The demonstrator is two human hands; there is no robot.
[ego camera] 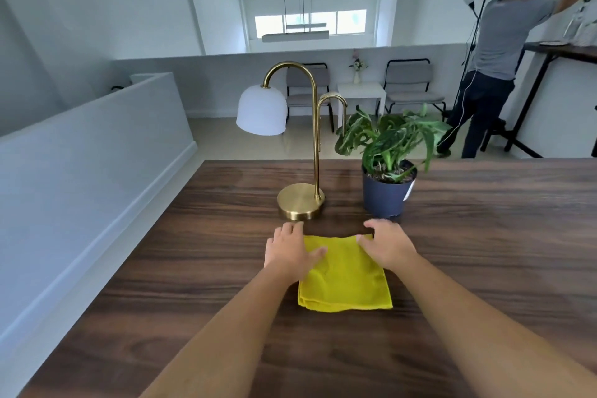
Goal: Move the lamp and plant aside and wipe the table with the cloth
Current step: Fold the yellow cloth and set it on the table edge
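A folded yellow cloth [347,278] lies flat on the dark wooden table [484,236] in front of me. My left hand [289,250] rests palm down on its far left corner, fingers spread. My right hand [389,244] lies on its far right corner, fingers curled over the far edge. Just beyond the hands stands a brass lamp [302,200] with a round base, a curved stem and a white dome shade hanging to the left. To its right is a leafy green plant [387,142] in a dark blue pot.
A white half wall [80,178] runs along the table's left edge. Behind the table are two chairs [408,87] and a small white side table [360,92]. A person [497,52] stands at a tall table at the far right.
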